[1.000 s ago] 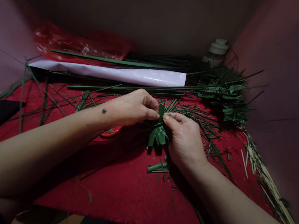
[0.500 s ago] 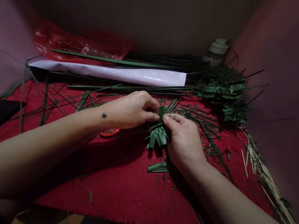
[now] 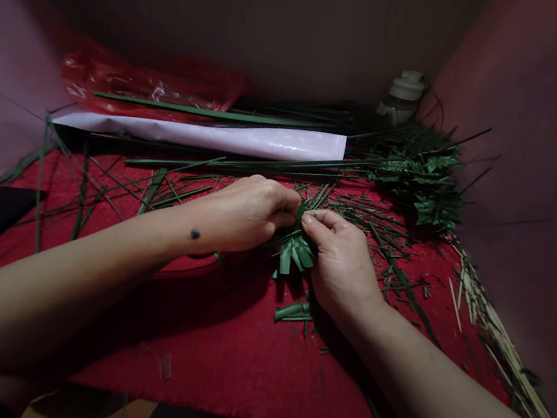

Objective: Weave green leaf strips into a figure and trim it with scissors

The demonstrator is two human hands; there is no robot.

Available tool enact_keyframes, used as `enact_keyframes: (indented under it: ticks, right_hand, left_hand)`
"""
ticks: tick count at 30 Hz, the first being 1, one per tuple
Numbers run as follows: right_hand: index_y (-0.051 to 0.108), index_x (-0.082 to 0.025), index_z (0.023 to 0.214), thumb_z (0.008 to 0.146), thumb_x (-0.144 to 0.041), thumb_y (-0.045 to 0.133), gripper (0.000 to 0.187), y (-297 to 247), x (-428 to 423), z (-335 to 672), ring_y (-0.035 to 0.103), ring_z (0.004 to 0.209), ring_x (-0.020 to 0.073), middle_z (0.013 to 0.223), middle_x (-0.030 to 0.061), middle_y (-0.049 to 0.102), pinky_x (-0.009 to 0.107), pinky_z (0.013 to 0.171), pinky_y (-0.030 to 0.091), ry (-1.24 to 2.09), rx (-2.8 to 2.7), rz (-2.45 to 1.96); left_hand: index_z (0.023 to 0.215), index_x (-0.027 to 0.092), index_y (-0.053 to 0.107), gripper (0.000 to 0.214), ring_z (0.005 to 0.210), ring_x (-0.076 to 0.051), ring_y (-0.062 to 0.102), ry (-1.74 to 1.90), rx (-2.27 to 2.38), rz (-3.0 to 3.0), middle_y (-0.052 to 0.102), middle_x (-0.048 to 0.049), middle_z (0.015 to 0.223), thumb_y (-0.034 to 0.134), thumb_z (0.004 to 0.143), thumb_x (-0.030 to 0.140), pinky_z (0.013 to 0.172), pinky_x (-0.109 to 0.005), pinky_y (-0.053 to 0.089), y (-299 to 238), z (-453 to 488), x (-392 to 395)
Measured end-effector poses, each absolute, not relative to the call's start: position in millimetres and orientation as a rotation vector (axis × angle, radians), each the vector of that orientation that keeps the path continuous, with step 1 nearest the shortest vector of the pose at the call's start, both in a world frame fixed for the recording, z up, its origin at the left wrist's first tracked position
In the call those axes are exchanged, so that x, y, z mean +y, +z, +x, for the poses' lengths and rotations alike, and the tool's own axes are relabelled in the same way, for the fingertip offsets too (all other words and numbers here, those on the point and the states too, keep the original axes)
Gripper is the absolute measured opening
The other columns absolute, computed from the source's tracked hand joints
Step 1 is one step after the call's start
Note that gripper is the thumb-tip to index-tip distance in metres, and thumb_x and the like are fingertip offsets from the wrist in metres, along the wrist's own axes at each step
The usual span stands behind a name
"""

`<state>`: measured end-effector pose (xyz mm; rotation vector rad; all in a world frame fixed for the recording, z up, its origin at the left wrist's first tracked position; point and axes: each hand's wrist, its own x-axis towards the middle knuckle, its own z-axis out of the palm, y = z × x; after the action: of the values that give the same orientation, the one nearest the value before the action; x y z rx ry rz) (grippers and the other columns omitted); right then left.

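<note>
A small folded piece of green leaf strips (image 3: pixel 295 252) hangs between my hands, its cut ends fanned downward. My left hand (image 3: pixel 263 210) is closed at its upper left side, fingers bent against the upright strip. From the right, my right hand (image 3: pixel 341 250) pinches the same piece between thumb and forefinger. The exact hold of the left fingertips is partly hidden. Just below lies a short rolled piece of green leaf (image 3: pixel 293 311) on the red cloth (image 3: pixel 220 363).
Leaf scraps (image 3: pixel 378 214) litter the cloth behind my hands. Farther back are a white rolled sheet (image 3: pixel 246 139), a red plastic bag (image 3: pixel 146 83), a pile of woven leaf pieces (image 3: pixel 424 165) and a bottle (image 3: pixel 402 97). Pale thin sticks (image 3: pixel 500 335) line the right edge.
My left hand has rolled slightly and its fingers have curled over the top of the upright strip, now mostly covered. The right hand stays nearly in place. The orange ring under my left wrist is now hidden.
</note>
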<state>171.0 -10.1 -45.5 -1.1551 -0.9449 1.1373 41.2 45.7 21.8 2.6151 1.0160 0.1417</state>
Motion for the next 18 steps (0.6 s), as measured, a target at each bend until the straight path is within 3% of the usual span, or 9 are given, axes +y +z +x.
enact_keyframes:
  ticks: [12, 18]
  right_hand:
    - [0.057, -0.015, 0.072, 0.074, -0.024, 0.054, 0.010, -38.9, -11.2, 171.4, 0.045, 0.060, 0.0095, 0.068, -0.0012, 0.054, 0.022, 0.061, 0.038, 1.126, -0.961, -1.166]
    - [0.056, -0.016, 0.069, 0.072, -0.025, 0.053, 0.010, -36.2, -13.2, 170.8, 0.045, 0.059, 0.0101, 0.067, -0.0012, 0.054, 0.023, 0.059, 0.038, 1.218, -0.933, -1.143]
  left_hand:
    - [0.073, 0.016, 0.060, 0.017, 0.053, -0.010, 0.043, 0.283, 1.171, 2.709, 0.057, -0.0004, 0.062, 0.044, 0.078, 0.017, 0.053, -0.022, 0.030, 17.2, 43.8, 32.9]
    - [0.069, 0.018, 0.057, 0.017, 0.056, -0.013, 0.047, 0.179, 1.198, 2.834, 0.057, -0.0023, 0.062, 0.042, 0.078, 0.019, 0.055, -0.024, 0.031, 15.8, 43.5, 31.4]
